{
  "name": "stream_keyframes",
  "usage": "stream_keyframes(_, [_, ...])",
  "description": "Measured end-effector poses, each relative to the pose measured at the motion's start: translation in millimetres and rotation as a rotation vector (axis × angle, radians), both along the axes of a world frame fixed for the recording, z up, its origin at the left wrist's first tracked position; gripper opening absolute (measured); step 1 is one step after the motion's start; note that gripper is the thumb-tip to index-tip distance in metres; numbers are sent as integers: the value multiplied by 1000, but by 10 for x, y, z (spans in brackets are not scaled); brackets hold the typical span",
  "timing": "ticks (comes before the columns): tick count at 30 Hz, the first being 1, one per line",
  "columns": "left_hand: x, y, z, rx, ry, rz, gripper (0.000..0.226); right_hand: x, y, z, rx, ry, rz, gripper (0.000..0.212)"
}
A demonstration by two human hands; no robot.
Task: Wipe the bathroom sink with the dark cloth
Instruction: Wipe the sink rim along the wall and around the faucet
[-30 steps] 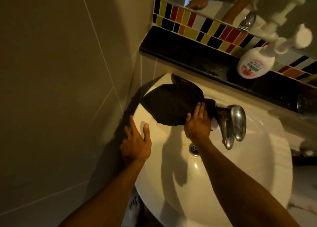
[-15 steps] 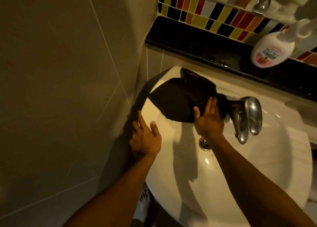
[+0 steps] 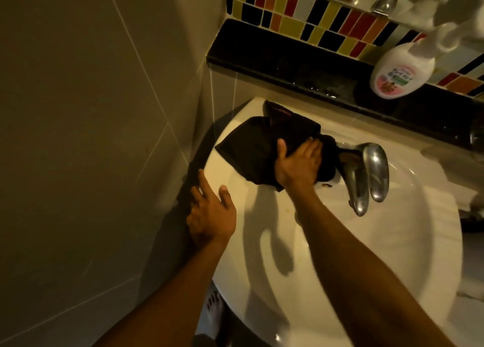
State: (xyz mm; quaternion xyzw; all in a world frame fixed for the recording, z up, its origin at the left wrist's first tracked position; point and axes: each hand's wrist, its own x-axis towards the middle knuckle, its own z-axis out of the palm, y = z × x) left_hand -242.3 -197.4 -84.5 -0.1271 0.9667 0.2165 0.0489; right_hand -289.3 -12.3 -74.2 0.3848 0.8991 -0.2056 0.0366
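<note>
The dark cloth [image 3: 259, 147] lies spread over the back left rim of the white sink [image 3: 379, 255], reaching to the base of the chrome tap [image 3: 366, 173]. My right hand [image 3: 298, 163] presses flat on the cloth's right part, fingers together and pointing toward the tap. My left hand [image 3: 209, 213] rests on the sink's left rim, fingers apart, holding nothing. My right forearm hides the drain.
A black ledge [image 3: 275, 55] runs behind the sink, with a white pump bottle [image 3: 403, 71] on it at the right. Coloured mosaic tiles [image 3: 301, 14] and a mirror edge sit above. A beige tiled wall [image 3: 91, 137] stands close on the left. A bare foot [image 3: 214, 310] shows below the sink.
My right hand has slid further onto the cloth and turned toward the tap, bunching the cloth against the tap's base. The left hand has stayed on the rim.
</note>
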Motion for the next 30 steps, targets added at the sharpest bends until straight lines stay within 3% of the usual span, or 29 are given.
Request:
stream_keyframes(3, [3, 10, -9, -1, 27, -5, 62, -83, -273, -23, 90, 29, 184, 80])
stream_keyframes(6, [1, 8, 7, 0, 14, -1, 63, 347, -155, -54, 75, 75, 370, 75])
stream_keyframes(10, [-10, -7, 25, 12, -22, 12, 64, 711, 65, -68, 6, 59, 165, 78])
stream_keyframes(15, [0, 12, -8, 23, 19, -5, 61, 61, 10, -30, -62, 81, -57, 81])
stream_keyframes(20, [-16, 8, -34, 6, 77, -13, 59, -101, 29, -149, 6, 189, 74, 57])
stream_keyframes(24, [-18, 19, -36, 10, 66, -10, 60, 14, 121, -244, 113, 246, 386, 56])
stream_keyframes(30, [-11, 7, 6, 24, 76, -21, 60, -631, 127, -82, 131, 239, 435, 52])
